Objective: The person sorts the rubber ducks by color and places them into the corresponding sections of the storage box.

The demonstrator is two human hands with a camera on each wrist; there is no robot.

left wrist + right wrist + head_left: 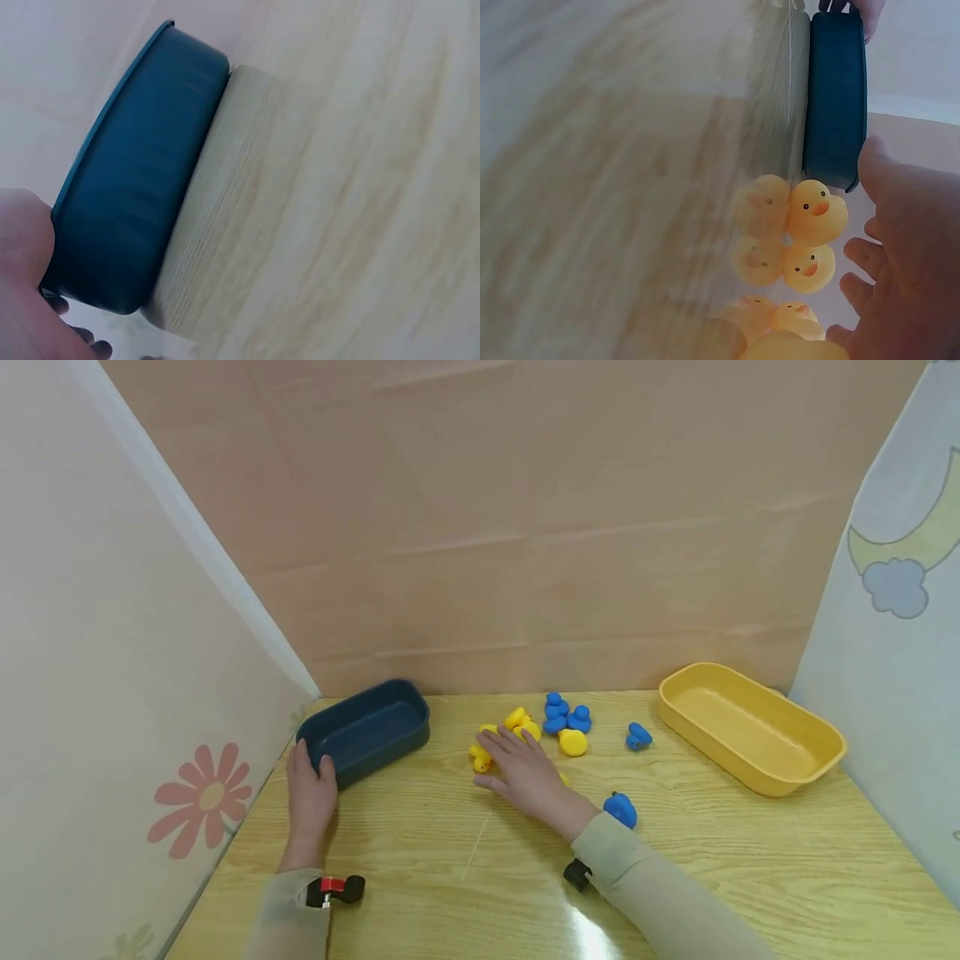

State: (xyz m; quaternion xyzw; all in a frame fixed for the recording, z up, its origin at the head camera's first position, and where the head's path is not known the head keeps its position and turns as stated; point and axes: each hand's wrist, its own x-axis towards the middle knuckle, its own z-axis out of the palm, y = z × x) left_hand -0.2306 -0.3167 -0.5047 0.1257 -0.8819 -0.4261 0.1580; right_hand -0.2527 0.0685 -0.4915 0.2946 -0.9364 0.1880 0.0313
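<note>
A dark blue plastic bin (367, 735) sits at the back left, and my left hand (310, 793) holds its near left end between thumb and fingers. In the left wrist view the thumb lies against the bin (135, 165), with the other fingers partly hidden behind its end. My right hand (525, 777) reaches over the middle of the table, fingers spread above several yellow rubber ducks (481, 758), holding none. From the right wrist view, the nearest yellow duck (819, 213) stands beside the fingers. Part of the yellow group is hidden under that hand.
Several blue rubber ducks (567, 714) cluster behind the yellow ones. Separate blue ducks lie farther right, one (638, 737) toward the back and another (620, 810) beside my right sleeve. A yellow bin (750, 727) stands at the right. Cloth walls border the wooden table (420, 877).
</note>
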